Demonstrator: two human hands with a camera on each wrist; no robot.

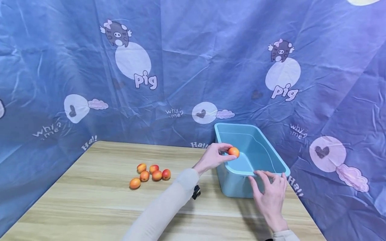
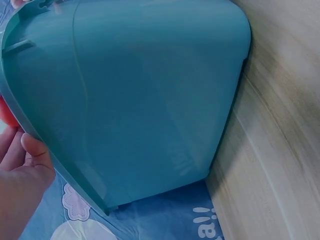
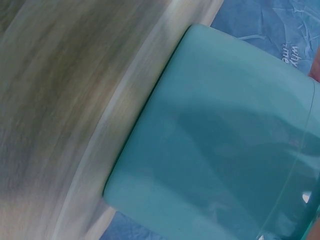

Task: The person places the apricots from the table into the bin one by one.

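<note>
In the head view my left hand (image 1: 215, 155) pinches an orange-red oval fruit (image 1: 234, 152) between thumb and fingers, over the near left rim of a blue plastic bin (image 1: 241, 184). The left wrist view shows this hand (image 2: 27, 165) beside the bin's rim, with part of the fruit (image 2: 7, 114) at the frame's edge. My right hand (image 1: 269, 195) grips the bin's near rim, thumb on the outside and fingertips over the edge. Only bits of that hand show in the right wrist view, against the bin's wall (image 3: 215, 125).
Several similar orange-red fruits (image 1: 156, 175) lie grouped on the wooden table (image 1: 90, 201), left of the bin. A blue printed cloth (image 1: 181, 67) hangs behind and along the sides of the table. The bin stands near the table's right edge.
</note>
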